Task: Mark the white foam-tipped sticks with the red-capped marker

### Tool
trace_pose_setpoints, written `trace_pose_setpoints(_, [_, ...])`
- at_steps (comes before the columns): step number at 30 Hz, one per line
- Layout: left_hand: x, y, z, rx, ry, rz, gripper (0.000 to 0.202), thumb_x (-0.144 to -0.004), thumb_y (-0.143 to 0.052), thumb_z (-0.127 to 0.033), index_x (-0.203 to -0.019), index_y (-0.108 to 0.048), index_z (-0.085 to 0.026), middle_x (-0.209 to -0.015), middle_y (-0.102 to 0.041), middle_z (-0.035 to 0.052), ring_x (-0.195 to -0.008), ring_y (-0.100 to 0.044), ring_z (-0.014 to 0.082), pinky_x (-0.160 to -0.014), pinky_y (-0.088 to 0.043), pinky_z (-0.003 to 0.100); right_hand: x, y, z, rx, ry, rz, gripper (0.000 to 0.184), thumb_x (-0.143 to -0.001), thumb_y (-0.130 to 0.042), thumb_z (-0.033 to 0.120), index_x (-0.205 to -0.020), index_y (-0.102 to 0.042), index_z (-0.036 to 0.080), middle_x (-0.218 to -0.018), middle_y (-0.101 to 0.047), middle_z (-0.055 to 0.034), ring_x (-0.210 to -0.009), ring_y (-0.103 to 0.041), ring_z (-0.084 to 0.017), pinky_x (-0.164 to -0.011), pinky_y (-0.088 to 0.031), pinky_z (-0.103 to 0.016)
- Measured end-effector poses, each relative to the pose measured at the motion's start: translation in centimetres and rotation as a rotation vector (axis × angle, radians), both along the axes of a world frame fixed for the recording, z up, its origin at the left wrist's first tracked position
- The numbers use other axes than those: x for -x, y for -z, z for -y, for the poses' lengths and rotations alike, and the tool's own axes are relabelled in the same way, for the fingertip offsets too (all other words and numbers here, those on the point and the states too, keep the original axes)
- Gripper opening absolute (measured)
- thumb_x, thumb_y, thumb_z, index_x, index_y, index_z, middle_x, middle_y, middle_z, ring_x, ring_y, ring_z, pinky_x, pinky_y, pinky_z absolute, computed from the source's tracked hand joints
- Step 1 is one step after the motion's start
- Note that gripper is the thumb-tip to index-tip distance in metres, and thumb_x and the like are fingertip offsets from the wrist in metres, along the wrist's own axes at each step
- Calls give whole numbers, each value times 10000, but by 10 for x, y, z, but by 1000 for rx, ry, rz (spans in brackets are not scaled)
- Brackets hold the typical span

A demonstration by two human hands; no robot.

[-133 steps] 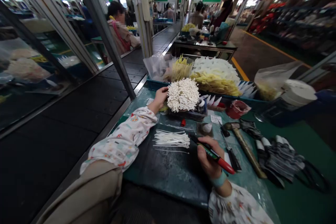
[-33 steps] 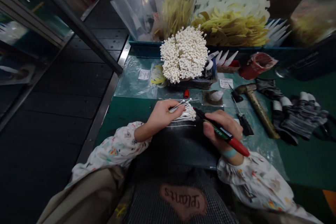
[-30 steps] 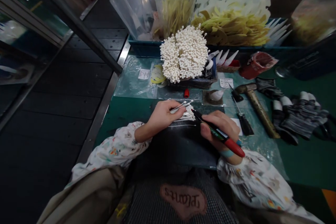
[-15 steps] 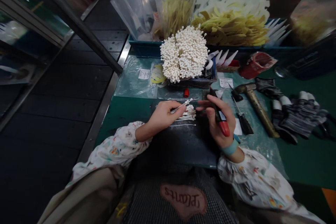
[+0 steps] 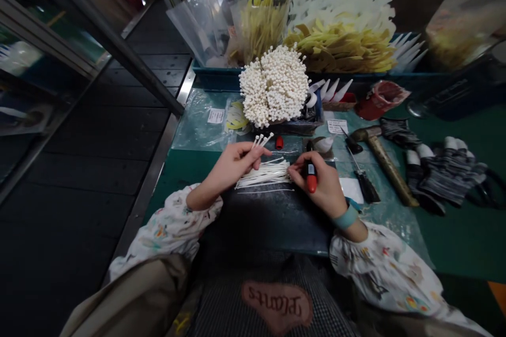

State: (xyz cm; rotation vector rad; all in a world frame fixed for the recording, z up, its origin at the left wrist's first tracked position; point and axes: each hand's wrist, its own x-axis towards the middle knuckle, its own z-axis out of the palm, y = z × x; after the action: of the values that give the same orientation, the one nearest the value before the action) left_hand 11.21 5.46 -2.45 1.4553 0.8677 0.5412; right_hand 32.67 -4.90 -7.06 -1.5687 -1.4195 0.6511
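My left hand (image 5: 231, 164) is closed on a few thin white sticks with small round tips (image 5: 263, 140), lifted just above a loose pile of the same white sticks (image 5: 264, 175) on a dark mat (image 5: 269, 216). My right hand (image 5: 319, 184) grips a red-ended marker pen (image 5: 310, 176), pointing away from me, and its fingertips touch the right end of the pile. Behind the hands stands a big upright bunch of white round-tipped sticks (image 5: 274, 84).
A blue tray (image 5: 215, 76) at the back holds yellow strips, white and yellow leaf shapes and plastic bags. To the right lie a hammer (image 5: 381, 155), an awl (image 5: 361, 174), striped gloves (image 5: 443, 171) and a red cup (image 5: 377, 99). A dark conveyor (image 5: 118, 126) runs on the left.
My left hand lifted its few sticks higher and tilted them upward. My right hand swung the marker round to point away and came down onto the pile's right end.
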Motion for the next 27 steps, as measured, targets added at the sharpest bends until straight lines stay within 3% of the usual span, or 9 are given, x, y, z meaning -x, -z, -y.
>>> trace_pose_setpoints(2, [-3, 2, 4, 111, 85, 26, 423, -942, -621, -543, -1005, -774, -153, -617, -539, -19, -459, -348, 59, -445, -242, 215, 2, -4, 1, -85, 11, 26, 215, -886, -744, 346, -980, -576, 251, -1012, -773, -46, -905, -738, -226, -836, -581, -393])
trace_pose_setpoints(4, [-8, 4, 10, 163, 184, 2, 440, -930, -619, -555, -1010, -777, -152, -616, -541, -18, -478, -358, 67, -459, -241, 219, 5, -10, 3, -177, 27, -69, 226, -902, -736, 328, -1000, -545, 257, -1125, -773, -64, -971, -747, -228, -877, -584, -408])
trace_pose_setpoints(8, [-15, 5, 18, 88, 320, -102, 474, -931, -587, -553, -755, -728, -137, -779, -709, 59, -529, -411, 74, -496, -282, 227, 12, -18, 6, -216, 60, -237, 243, -913, -740, 294, -980, -507, 269, -1031, -803, -44, -900, -776, -218, -819, -614, -386])
trace_pose_setpoints(11, [-17, 4, 19, 57, 330, -141, 503, -932, -573, -552, -655, -668, -143, -766, -719, 65, -497, -368, 68, -484, -247, 241, 13, -18, 7, -184, 89, -258, 250, -896, -761, 305, -947, -520, 266, -917, -807, -25, -866, -785, -230, -788, -630, -383])
trace_pose_setpoints(14, [-17, 4, 18, 53, 318, -155, 477, -933, -566, -546, -700, -699, -150, -596, -600, 12, -495, -404, 87, -494, -259, 246, 14, -14, 8, -144, 93, -285, 283, -864, -793, 336, -931, -529, 261, -884, -800, -16, -830, -787, -226, -760, -639, -372])
trace_pose_setpoints(20, [-18, 7, 19, 26, 333, -153, 450, -934, -563, -493, -677, -698, -149, -532, -493, -23, -495, -359, 88, -503, -246, 250, 17, -11, 6, -113, 68, -402, 348, -825, -826, 339, -958, -513, 264, -893, -792, 1, -743, -774, -182, -692, -646, -322])
trace_pose_setpoints(27, [-19, 8, 19, 74, 368, -188, 477, -930, -555, -521, -678, -711, -147, -524, -510, -18, -483, -374, 90, -498, -261, 248, 19, -9, 5, -95, 40, -504, 373, -830, -823, 324, -997, -494, 271, -897, -781, 16, -752, -771, -160, -729, -656, -306])
